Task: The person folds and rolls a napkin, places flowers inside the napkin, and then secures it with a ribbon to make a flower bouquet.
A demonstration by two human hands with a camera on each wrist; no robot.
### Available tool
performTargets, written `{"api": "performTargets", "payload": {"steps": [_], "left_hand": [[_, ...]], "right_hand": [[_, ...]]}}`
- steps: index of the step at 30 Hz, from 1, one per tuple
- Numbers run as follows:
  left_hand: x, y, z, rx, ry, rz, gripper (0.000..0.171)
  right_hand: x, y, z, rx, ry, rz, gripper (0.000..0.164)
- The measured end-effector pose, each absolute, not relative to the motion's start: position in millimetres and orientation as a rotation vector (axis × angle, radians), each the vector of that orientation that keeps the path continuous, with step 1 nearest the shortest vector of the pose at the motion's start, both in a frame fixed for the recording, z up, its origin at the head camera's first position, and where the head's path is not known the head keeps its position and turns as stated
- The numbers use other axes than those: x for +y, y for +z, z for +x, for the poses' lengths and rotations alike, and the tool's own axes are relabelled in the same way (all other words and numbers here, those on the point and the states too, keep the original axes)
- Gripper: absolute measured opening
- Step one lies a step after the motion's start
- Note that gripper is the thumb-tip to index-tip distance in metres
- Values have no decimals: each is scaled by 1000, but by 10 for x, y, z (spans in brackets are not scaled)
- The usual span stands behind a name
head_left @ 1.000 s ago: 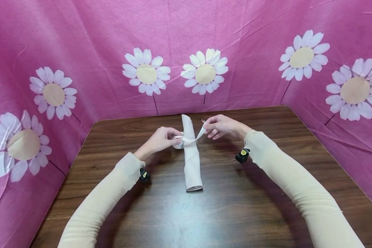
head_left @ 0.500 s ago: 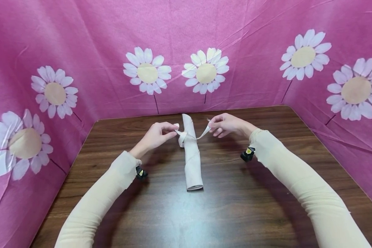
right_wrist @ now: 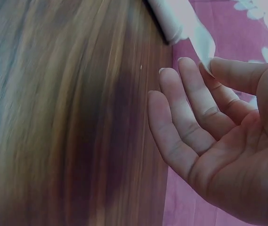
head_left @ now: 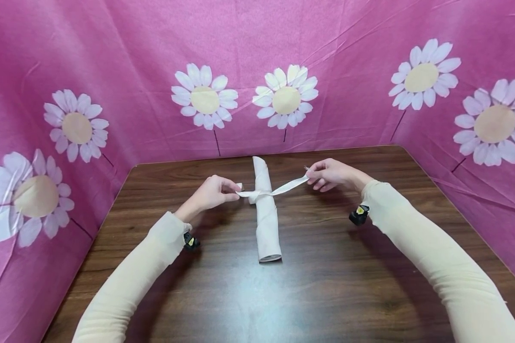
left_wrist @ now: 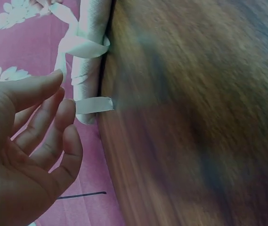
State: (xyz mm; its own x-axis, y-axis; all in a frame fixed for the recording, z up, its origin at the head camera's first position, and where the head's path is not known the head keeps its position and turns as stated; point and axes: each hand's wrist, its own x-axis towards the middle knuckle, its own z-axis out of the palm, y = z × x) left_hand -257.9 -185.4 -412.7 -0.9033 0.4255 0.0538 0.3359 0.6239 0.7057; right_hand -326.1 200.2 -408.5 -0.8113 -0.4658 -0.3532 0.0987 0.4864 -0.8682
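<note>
A rolled off-white cloth (head_left: 267,228) lies lengthwise on the table, its open end toward me. Around its upper part passes a white ribbon (head_left: 289,185), crossed on top of the roll. My left hand (head_left: 212,193) pinches one ribbon end between thumb and forefinger, just left of the roll; in the left wrist view a short ribbon tail (left_wrist: 94,105) sticks out past the fingers. My right hand (head_left: 332,175) pinches the other end to the right, its remaining fingers loosely bent in the right wrist view. Between the hands the ribbon stretches nearly straight across the roll.
The brown wood-grain table (head_left: 326,295) reaches back to a pink cloth backdrop (head_left: 146,52) with white daisies, which also rises on both sides. A small black camera hangs at each sleeve cuff, the right one (head_left: 359,215) lower than the hand.
Both hands have moved apart, the right one farther to the right, the left one to the left. The ribbon has drawn tighter, and its loop left of the roll has shrunk.
</note>
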Motion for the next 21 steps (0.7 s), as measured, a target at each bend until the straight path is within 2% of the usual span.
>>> {"api": "performTargets", "payload": {"steps": [10, 15, 17, 21], "left_hand": [[-1861, -4227, -2570, 2790, 972, 638, 10], [-1861, -4239, -2566, 2805, 938, 683, 12], [-1855, -4211, -2559, 2847, 908, 716, 17], [-1787, -4106, -2560, 2929, 863, 798, 28]], "right_hand": [[2383, -4276, -3269, 2207, -1309, -227, 27], [2492, -4325, -3236, 2244, -1301, -191, 33], [2487, -4307, -3212, 2345, -1266, -229, 35], [2315, -4187, -3158, 2686, -1034, -539, 35]]}}
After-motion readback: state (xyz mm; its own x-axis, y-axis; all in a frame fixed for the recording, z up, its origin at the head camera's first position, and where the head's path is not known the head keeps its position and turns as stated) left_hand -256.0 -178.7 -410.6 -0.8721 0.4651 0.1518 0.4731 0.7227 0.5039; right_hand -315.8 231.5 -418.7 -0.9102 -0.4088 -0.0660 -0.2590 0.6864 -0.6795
